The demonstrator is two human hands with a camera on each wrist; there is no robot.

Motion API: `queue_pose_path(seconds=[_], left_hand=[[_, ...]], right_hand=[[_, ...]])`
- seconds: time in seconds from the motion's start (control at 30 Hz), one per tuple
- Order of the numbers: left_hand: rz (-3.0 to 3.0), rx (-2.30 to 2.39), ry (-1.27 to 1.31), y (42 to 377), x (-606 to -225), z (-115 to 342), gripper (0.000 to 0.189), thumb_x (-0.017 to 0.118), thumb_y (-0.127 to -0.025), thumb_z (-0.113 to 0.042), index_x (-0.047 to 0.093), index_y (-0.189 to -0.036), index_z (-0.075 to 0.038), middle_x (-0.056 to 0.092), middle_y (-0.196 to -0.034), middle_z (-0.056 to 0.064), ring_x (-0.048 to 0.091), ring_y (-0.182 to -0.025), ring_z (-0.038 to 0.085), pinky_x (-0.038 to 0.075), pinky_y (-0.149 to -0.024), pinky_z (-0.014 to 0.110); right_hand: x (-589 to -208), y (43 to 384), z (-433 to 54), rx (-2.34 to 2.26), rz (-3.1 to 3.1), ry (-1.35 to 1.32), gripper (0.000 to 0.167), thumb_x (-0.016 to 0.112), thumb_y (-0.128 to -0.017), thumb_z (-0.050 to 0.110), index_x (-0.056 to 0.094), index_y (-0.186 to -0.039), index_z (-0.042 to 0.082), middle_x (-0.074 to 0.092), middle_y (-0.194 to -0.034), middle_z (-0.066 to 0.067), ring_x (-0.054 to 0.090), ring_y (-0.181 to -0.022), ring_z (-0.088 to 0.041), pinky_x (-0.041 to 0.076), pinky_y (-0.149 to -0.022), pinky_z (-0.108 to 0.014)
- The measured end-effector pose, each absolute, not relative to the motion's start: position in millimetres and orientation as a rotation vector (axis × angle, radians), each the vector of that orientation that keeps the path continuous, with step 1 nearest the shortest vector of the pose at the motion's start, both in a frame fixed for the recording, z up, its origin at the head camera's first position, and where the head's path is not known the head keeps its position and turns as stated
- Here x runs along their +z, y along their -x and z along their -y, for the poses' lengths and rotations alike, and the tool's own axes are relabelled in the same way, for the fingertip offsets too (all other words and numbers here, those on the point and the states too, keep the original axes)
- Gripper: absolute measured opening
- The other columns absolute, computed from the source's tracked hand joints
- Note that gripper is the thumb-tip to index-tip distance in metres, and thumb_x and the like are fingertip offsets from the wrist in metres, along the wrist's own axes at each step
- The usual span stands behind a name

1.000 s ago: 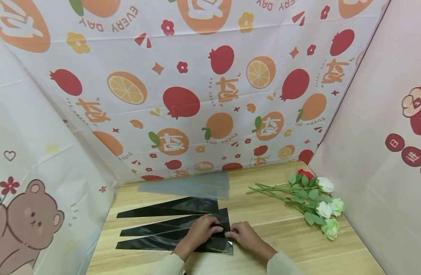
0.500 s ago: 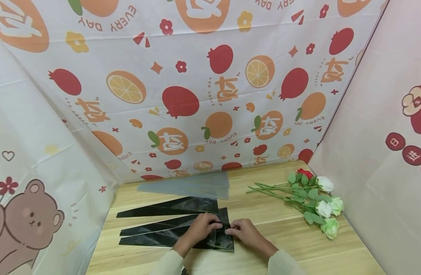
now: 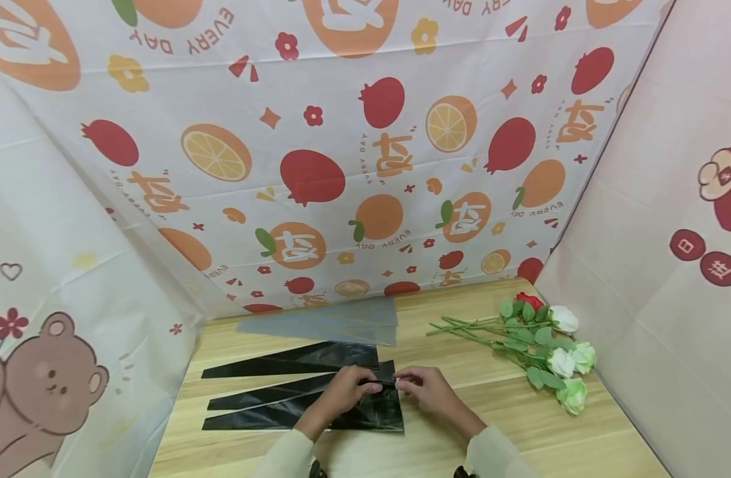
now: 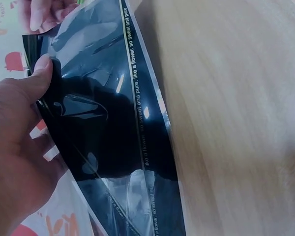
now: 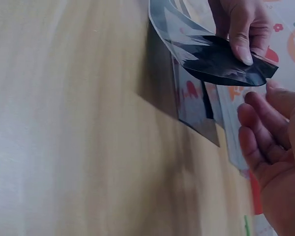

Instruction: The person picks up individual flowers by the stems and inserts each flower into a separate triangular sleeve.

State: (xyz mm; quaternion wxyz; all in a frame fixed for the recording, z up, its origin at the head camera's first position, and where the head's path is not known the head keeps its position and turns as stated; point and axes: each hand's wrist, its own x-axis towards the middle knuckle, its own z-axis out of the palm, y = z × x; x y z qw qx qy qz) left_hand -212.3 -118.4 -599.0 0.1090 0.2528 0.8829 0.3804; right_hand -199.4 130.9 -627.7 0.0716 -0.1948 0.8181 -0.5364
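Note:
In the head view, my left hand (image 3: pixel 343 393) holds the wide end of the nearest black flower sleeve (image 3: pixel 380 417), a tapering plastic wrap. Its thumb presses on top of the film in the left wrist view, where pale lettering runs along the sleeve (image 4: pixel 105 147). My right hand (image 3: pixel 427 388) is at the sleeve's far right corner, thumb and finger at the edge. In the right wrist view the wide end of this sleeve (image 5: pixel 221 61) bows upward, and the right thumb meets its corner; the other fingers are loosely bent.
Farther back lie more black sleeves (image 3: pixel 290 362) and some translucent grey ones (image 3: pixel 335 322). Several stemmed artificial roses (image 3: pixel 544 345), red, white and pale green, rest on the right of the wooden table (image 3: pixel 490 425). Printed cloth walls (image 3: pixel 353 133) stand behind and at both sides.
Both hands have moved slightly away from the person along the sleeve's wide end. The near edge of that sleeve has shifted the same way. The roses and other sleeves stay put.

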Motion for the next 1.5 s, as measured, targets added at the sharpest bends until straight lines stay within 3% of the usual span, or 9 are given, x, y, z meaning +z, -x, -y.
queue_pose_path(seconds=[0.07,0.3,0.4,0.63,0.83,1.13,1.37,1.5], left_hand=[[-2.594,1.113,-0.739,212,-598,119,0.011,0.072,-0.097,-0.025,0.081,-0.095,-0.019,0.077,-0.090,-0.004,0.049,-0.060,0.000,0.044,-0.060,0.022],[-2.583,1.092,-0.740,213,-598,121,0.014,0.071,-0.097,-0.027,0.081,-0.097,-0.018,0.079,-0.095,-0.001,0.065,-0.072,0.004,0.050,-0.066,0.023],[-2.576,1.097,-0.743,214,-596,122,0.015,0.071,-0.098,-0.027,0.081,-0.098,-0.017,0.080,-0.097,0.000,0.068,-0.077,0.005,0.052,-0.068,0.024],[-2.543,1.144,-0.731,217,-593,123,0.019,0.070,-0.099,-0.023,0.081,-0.101,-0.008,0.079,-0.098,0.004,0.057,-0.067,0.005,0.047,-0.064,0.023],[-2.494,1.190,-0.694,220,-588,125,0.017,0.069,-0.100,-0.023,0.081,-0.102,-0.011,0.078,-0.102,0.005,0.066,-0.078,0.008,0.053,-0.070,0.025],[-2.377,1.248,-0.665,226,-584,133,0.018,0.065,-0.103,-0.026,0.079,-0.103,-0.015,0.075,-0.102,0.004,0.058,-0.076,0.006,0.049,-0.072,0.027],[-2.310,1.327,-0.654,229,-577,139,0.021,0.063,-0.105,-0.024,0.079,-0.110,-0.010,0.075,-0.112,0.010,0.066,-0.096,0.007,0.054,-0.082,0.027],[-2.320,1.318,-0.650,231,-577,141,0.020,0.064,-0.104,-0.023,0.079,-0.107,-0.011,0.075,-0.108,0.009,0.063,-0.090,0.005,0.052,-0.078,0.026]], right_hand=[[-626,200,-131,-1.579,-2.544,0.709,0.029,0.071,-0.100,0.026,0.077,-0.117,0.003,0.081,-0.104,-0.007,0.076,-0.083,-0.020,0.058,-0.068,-0.022],[-625,204,-127,-1.411,-2.744,1.028,0.018,0.073,-0.097,0.015,0.080,-0.111,0.006,0.082,-0.102,-0.005,0.069,-0.078,0.002,0.055,-0.065,-0.018],[-625,203,-126,-1.393,-2.712,0.972,0.019,0.074,-0.097,0.014,0.080,-0.113,0.008,0.081,-0.103,-0.005,0.069,-0.079,0.002,0.056,-0.068,-0.018],[-626,199,-127,-1.475,-2.478,0.709,0.026,0.074,-0.097,0.015,0.076,-0.119,0.002,0.079,-0.106,-0.014,0.074,-0.088,-0.006,0.059,-0.075,-0.022],[-623,201,-131,-1.539,-2.308,0.505,0.028,0.073,-0.099,0.020,0.076,-0.120,0.002,0.079,-0.111,-0.015,0.075,-0.095,-0.012,0.060,-0.079,-0.027],[-620,201,-133,-1.622,-2.178,0.442,0.033,0.075,-0.098,0.022,0.075,-0.118,-0.004,0.079,-0.105,-0.017,0.076,-0.087,-0.011,0.063,-0.079,-0.034],[-619,202,-135,-1.785,-1.971,0.350,0.038,0.075,-0.097,0.016,0.071,-0.124,-0.010,0.077,-0.112,-0.023,0.075,-0.087,-0.008,0.063,-0.082,-0.036],[-619,202,-137,-1.793,-1.914,0.396,0.038,0.073,-0.098,0.011,0.068,-0.128,-0.011,0.075,-0.116,-0.026,0.075,-0.087,-0.007,0.062,-0.085,-0.036]])
